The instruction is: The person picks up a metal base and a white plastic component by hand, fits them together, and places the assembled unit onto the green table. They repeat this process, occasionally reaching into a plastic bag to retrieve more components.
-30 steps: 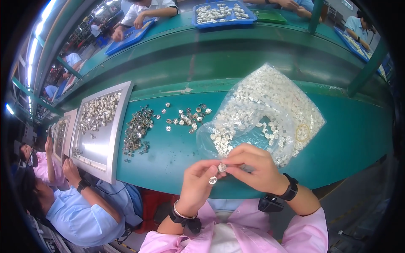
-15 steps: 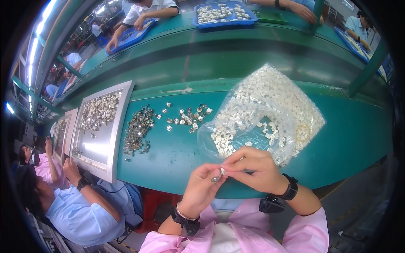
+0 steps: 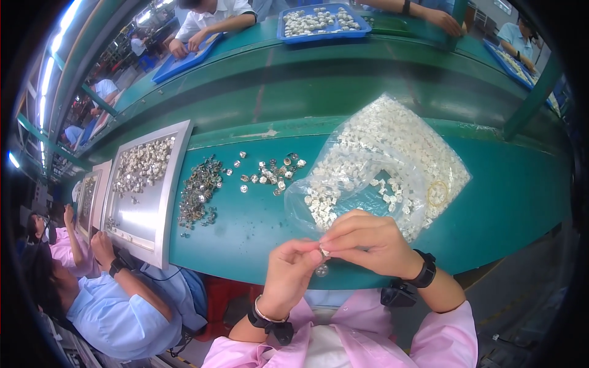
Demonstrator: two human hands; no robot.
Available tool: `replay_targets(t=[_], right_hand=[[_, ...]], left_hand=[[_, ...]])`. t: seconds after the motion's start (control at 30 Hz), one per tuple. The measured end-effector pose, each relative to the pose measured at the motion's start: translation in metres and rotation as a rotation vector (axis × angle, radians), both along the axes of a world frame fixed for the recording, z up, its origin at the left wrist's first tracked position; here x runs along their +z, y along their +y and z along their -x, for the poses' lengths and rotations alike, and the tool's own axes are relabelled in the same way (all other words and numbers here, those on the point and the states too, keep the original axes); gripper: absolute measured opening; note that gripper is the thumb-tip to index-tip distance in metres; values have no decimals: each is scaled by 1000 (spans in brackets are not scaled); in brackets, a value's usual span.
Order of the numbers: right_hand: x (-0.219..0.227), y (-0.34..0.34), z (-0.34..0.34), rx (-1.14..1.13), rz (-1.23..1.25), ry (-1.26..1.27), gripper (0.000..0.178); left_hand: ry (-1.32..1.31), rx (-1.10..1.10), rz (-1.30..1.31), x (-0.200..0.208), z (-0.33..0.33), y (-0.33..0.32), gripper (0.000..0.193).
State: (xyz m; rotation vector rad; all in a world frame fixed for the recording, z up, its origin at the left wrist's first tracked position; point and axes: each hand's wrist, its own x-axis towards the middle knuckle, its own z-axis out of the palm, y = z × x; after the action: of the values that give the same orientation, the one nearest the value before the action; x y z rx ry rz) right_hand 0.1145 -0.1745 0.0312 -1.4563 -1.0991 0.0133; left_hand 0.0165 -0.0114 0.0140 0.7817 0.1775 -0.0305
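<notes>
Above the near edge of the bench, the fingertips of my left hand [image 3: 287, 276] and my right hand [image 3: 371, 245] meet in a pinch. Between them is a small white plastic part [image 3: 324, 252], mostly hidden by the fingers. A small round metal piece [image 3: 321, 270] shows just below the fingertips; whether it is joined to the white part I cannot tell. Just beyond my hands lies an open clear plastic bag [image 3: 451, 162] full of white plastic parts [image 3: 322, 211]. To the left is a heap of small metal pieces [image 3: 199, 190], and between heap and bag, several white-and-metal pieces [image 3: 270, 176].
A metal-framed tray [image 3: 164, 208] holding many pieces stands at the left. Beside it sits a co-worker in a light blue shirt [image 3: 116, 313]. Across the green partition [image 3: 307, 80], other people work near blue trays [image 3: 325, 38].
The metal piece has shifted slightly right and down, under my fingertips. My hands stay pinched together. Across the bench, a co-worker's hands have drawn closer together over a blue tray.
</notes>
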Motion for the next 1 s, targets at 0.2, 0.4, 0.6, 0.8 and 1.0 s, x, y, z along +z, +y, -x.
replay_targets(t=[0.2,0.4,0.6,0.8,1.0], right_hand=[[5,-2,4,-54,22,157,20],[7,-4,3,-88,120,229,20],[-10,-12,-5,-523,475,-127,20],[-13,-14,1,-392,629,-35,19],[-15,-16,0,-318,601,-34,13]], left_hand=[[-156,181,-375,5,1,0,16],[-145,231,-532,3,4,8,15],[42,245,-769,20,-25,64,17],[33,136,-1154,17,-49,116,17],[73,176,-1702,23,-76,175,19]])
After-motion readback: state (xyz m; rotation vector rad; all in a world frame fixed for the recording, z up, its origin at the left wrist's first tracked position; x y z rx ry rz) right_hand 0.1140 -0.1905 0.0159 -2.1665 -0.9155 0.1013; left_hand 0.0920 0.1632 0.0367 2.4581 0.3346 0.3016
